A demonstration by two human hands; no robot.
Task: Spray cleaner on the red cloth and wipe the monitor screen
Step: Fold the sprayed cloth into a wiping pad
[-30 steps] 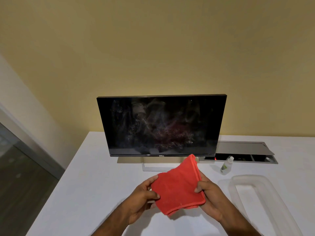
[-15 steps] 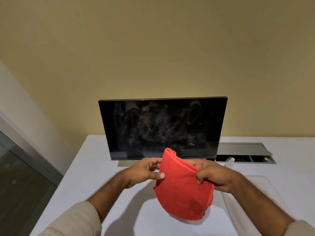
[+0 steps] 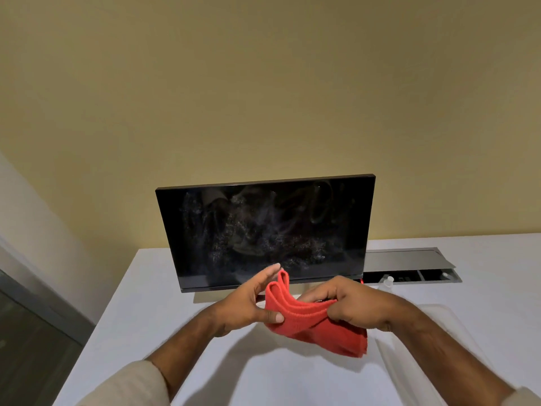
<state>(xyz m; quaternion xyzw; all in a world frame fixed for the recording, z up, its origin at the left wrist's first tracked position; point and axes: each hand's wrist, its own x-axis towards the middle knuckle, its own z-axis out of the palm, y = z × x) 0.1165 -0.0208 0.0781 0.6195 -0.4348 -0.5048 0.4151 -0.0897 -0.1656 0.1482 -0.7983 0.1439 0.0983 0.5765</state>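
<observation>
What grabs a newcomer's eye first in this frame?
The red cloth, folded and held by both hands above the white table, centre foreground. Behind it stands the dark monitor, its screen smeared with dusty streaks, against a yellow wall.

My right hand point(image 3: 355, 303) covers most of the small spray bottle point(image 3: 388, 281) at right of centre; only its blurred top shows. The red cloth point(image 3: 316, 323) and both hands hide the monitor point(image 3: 266, 230) stand and part of its lower bezel. The clear tray point(image 3: 409, 364) runs off the bottom right edge. My left hand point(image 3: 248, 303) hides its own palm side.
</observation>
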